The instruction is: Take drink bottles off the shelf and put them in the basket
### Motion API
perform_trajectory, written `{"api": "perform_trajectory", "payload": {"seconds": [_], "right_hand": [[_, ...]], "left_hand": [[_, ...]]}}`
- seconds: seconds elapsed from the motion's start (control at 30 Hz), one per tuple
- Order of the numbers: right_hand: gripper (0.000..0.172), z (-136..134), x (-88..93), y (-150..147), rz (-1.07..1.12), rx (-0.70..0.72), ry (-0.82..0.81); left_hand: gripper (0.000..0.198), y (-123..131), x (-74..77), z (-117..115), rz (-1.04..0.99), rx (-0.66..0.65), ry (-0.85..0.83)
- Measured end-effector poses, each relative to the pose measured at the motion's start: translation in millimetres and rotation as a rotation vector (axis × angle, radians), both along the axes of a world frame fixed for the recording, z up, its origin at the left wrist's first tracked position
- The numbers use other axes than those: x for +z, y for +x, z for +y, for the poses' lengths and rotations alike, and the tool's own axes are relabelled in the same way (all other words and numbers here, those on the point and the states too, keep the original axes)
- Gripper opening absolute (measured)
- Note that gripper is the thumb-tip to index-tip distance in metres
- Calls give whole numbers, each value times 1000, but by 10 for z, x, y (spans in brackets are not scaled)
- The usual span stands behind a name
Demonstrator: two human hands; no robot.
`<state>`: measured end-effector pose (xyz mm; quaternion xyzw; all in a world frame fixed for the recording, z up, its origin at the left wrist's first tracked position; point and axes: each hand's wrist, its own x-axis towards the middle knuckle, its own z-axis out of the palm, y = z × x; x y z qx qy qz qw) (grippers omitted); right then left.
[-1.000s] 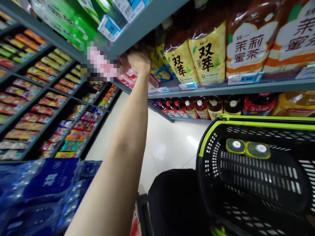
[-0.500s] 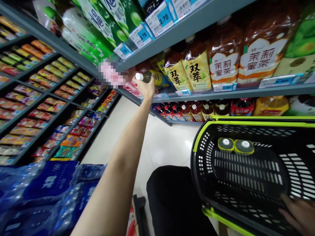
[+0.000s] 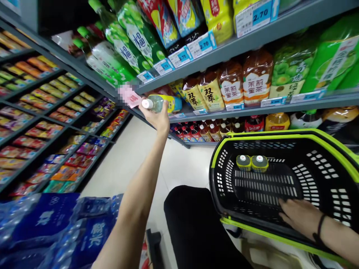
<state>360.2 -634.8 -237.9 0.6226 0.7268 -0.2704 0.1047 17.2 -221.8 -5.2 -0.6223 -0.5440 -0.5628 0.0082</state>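
My left hand (image 3: 156, 118) is closed around a drink bottle (image 3: 157, 102) with a white cap and a yellow-and-blue label. The bottle lies tilted on its side at the left end of the middle shelf (image 3: 202, 115), its cap toward me. Over the black shopping basket (image 3: 214, 186) with lime-green rims hangs my right hand (image 3: 301, 218), fingers stretched out and nothing visible in them. Two upright bottles, a left one (image 3: 243, 163) and a right one (image 3: 259, 163), both white-capped, stand side by side in the basket's far left part.
Tea bottles (image 3: 214, 91) line the middle shelf, and green-capped bottles (image 3: 131, 41) fill the one above. Blue shrink-wrapped water packs (image 3: 53, 224) are stacked at lower left. Snack shelves (image 3: 50, 112) stand across the pale floor (image 3: 123, 157). A pink tag (image 3: 131, 96) sticks out near my left hand.
My left hand has drawn the bottle outward, so its yellow label now shows. My right hand has come further into view above the basket. The view has shifted to the right.
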Motion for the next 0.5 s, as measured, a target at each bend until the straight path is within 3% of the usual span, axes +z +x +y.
{"api": "perform_trajectory", "payload": {"seconds": [0.1,0.2,0.27,0.37,0.43,0.5], "right_hand": [[44,182,240,15,176,-29,97],[47,435,597,-1,504,-166,139],[51,590,780,-68,782,-359,146],[58,763,884,-219,1297,-846,94],[59,835,884,-306,1501,-1131,-46],[62,869,874,-352,1593,-1217,-235]], "left_hand": [[72,117,116,-496,-42,-92,144],[71,370,212,-1032,-52,-372,83],[71,592,212,-1362,-36,-594,-159],[67,988,31,-1711,-179,-846,-621],[71,1299,-202,-1826,-280,-912,-893],[77,1614,-468,-1879,-341,-877,-1080]]}}
